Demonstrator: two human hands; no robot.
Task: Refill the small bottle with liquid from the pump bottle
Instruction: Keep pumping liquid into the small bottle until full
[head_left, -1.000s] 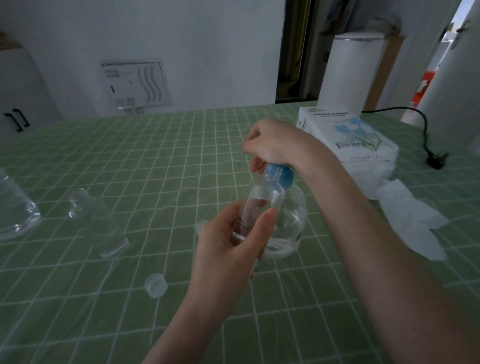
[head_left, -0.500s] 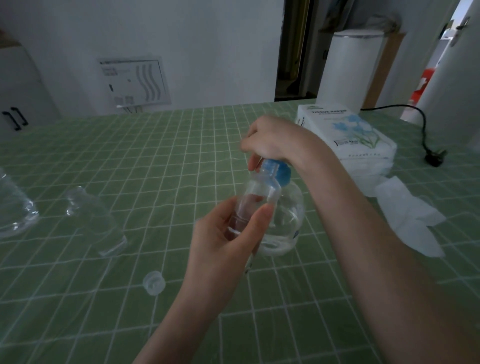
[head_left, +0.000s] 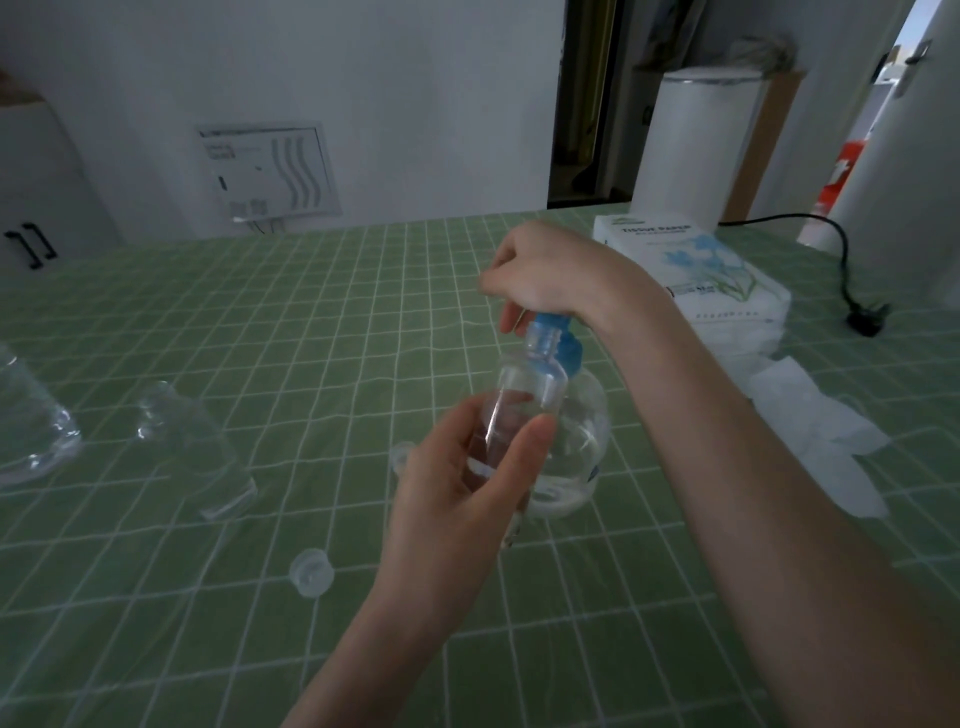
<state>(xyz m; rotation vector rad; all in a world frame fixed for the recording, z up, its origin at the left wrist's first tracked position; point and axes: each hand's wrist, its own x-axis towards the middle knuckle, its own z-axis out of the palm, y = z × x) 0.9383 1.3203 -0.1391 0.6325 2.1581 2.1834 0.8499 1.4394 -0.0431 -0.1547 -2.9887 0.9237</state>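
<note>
My left hand (head_left: 457, 499) grips a small clear bottle (head_left: 524, 395) and holds it upright, its open neck right under the blue pump nozzle (head_left: 553, 338). Behind it on the green checked cloth stands the round clear pump bottle (head_left: 576, 447), holding clear liquid. My right hand (head_left: 540, 270) sits on top of the pump head with its fingers curled over it; the head itself is mostly hidden under the hand. A small clear cap (head_left: 311, 571) lies on the cloth to the left of my left wrist.
Two other clear bottles lie on the cloth at the left, one (head_left: 192, 447) near the middle left and one (head_left: 31, 421) at the edge. A tissue pack (head_left: 711, 270) and loose tissues (head_left: 815, 436) are at the right, with a black cable and plug (head_left: 862, 317) beyond.
Both hands and both bottles stay in almost the same place. The right hand on the pump head has shifted only slightly.
</note>
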